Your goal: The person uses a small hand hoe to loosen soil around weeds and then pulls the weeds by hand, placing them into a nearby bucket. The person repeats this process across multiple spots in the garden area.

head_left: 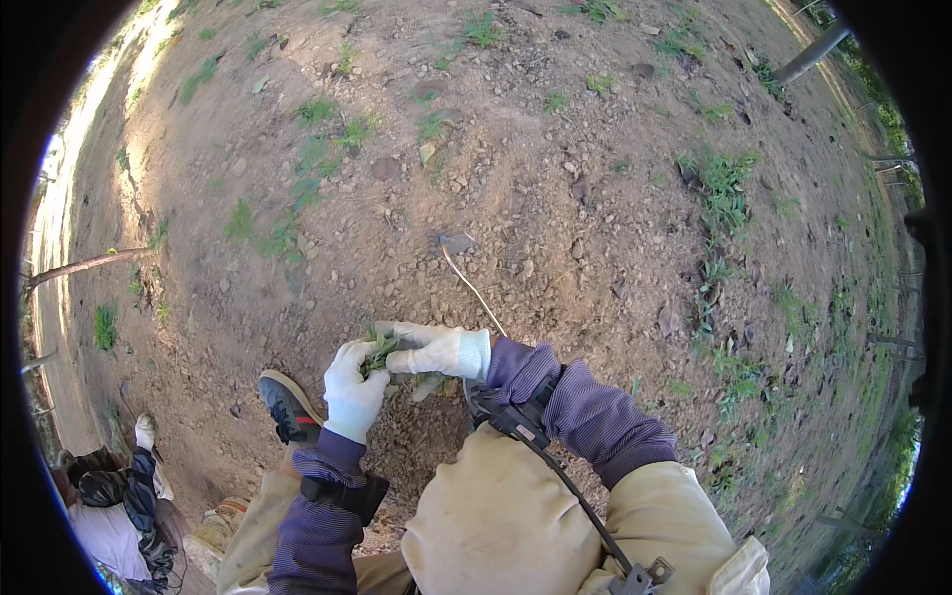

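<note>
My left hand [352,387], in a white knit glove, grips a small bunch of green leafy plants [381,351]. From the other side my right hand [431,351], gloved the same way, has its fingers on this bunch; part of the leaves is hidden between the gloves. Beyond my right wrist a thin pale rod [476,291] slants over the soil. At its far end lies a flat dark piece [457,244], and I cannot tell whether the two are joined. The rod's near end is hidden behind my right sleeve.
Bare, stony soil [513,186] carries scattered weeds [725,190] and dry leaves. My left shoe [288,405] is just left of my hands. Another person [119,506] is low at the left. Thin tree trunks [812,52] stand near the rim.
</note>
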